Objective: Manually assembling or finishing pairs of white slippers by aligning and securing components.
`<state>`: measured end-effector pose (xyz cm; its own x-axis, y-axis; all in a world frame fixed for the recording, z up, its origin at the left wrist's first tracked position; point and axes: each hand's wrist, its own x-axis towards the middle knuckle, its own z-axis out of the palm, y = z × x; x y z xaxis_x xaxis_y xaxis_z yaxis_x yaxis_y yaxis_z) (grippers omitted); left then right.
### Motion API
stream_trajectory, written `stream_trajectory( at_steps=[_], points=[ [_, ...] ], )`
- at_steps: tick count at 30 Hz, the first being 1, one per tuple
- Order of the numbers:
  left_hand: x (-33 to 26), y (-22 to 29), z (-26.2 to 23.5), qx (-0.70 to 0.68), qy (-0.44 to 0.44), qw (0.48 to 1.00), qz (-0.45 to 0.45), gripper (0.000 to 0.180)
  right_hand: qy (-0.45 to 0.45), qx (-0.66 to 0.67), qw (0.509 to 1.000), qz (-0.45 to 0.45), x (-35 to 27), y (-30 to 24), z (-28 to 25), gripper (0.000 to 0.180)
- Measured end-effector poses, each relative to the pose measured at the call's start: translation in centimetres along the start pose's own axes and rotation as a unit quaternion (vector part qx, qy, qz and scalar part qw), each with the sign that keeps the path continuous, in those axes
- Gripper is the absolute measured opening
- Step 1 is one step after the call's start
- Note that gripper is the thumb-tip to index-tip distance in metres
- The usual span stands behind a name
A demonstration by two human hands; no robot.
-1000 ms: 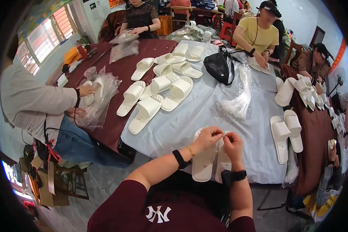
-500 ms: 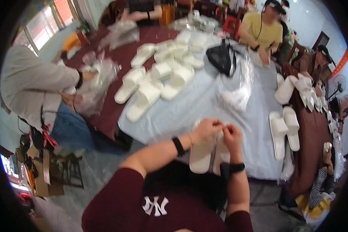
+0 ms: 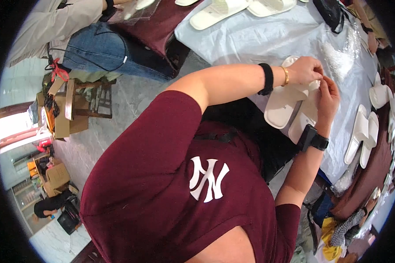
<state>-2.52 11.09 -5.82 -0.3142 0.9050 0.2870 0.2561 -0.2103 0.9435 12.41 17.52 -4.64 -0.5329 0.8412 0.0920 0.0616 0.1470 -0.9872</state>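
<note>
My left hand (image 3: 306, 71) and my right hand (image 3: 330, 98) meet above the table's edge. Thumbs and fingers are pinched together on both, fingertip to fingertip. Whatever small thing lies between them, if anything, cannot be made out. Right beneath my hands lies a pair of white slippers: the left slipper (image 3: 280, 108) and the right slipper (image 3: 302, 120), heels toward me. My hands and wrists cover part of their straps and toes.
A pale plastic sheet (image 3: 237, 44) covers the table, with more white slippers (image 3: 219, 13) at the far side. Clear wrap (image 3: 342, 57) and a black bag (image 3: 327, 13) lie beyond my hands. Another slipper pair (image 3: 362, 136) sits to the right. A co-worker's jeans (image 3: 96, 48) show at left.
The view has swung down and left, so my hands and the table appear higher and farther right. Both hands stay pinched together over the same slipper pair.
</note>
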Motion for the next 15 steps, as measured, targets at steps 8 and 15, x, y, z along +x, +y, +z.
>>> stream_trajectory(
  at_steps=[8,15],
  points=[
    [-0.1,-0.2,0.4,0.026,-0.001,1.000,0.015,0.022,-0.018,-0.028,0.998,0.061,0.3,-0.5,-0.6,0.014],
    [-0.3,-0.4,0.7,0.079,0.021,0.990,0.115,0.019,-0.029,-0.116,0.993,-0.013,0.8,0.9,-1.0,0.013]
  ],
)
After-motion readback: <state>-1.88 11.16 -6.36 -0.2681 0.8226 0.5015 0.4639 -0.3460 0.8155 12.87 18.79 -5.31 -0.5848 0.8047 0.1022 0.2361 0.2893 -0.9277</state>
